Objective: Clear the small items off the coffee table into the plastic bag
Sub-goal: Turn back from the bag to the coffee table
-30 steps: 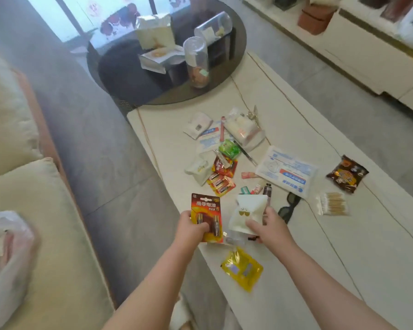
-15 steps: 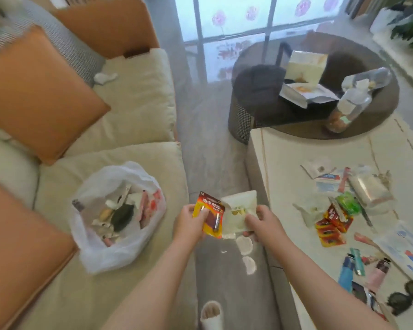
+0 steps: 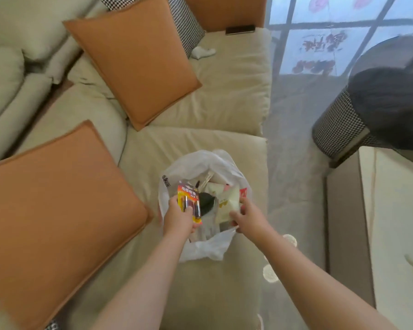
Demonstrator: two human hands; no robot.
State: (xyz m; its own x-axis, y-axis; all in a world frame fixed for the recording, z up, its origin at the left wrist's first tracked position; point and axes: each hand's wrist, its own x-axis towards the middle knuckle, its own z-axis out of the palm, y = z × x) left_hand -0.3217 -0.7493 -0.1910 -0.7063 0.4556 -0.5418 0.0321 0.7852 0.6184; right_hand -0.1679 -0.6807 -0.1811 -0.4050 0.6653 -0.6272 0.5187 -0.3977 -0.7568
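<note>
Overhead, both forearms are extended forward and down over the open plastic bag [image 3: 202,246], which is set on the beige sofa seat cushion [image 3: 153,153]. The left hand [image 3: 178,216] is held over the bag's left rim; its fingers are curled round the lower edge of a battery pack [image 3: 189,201], with the thumb pressed on the front of the card. The right hand [image 3: 248,216] is held over the right rim, its fingers pinched on the near corner of a white packet [image 3: 228,202]. Both items are held above the bag's mouth, apart from each other.

The bag is thin, translucent white and crumpled, its mouth spread wide. A dark item and several pale wrappers are seen inside; they are too blurred to identify. The battery pack is a red and orange card with two cells under a blister. Chinese characters are printed in white across its red band; they cannot be read with confidence. Small yellow marks are noted on the white packet. Black print on the bag's left rim is illegible.
</note>
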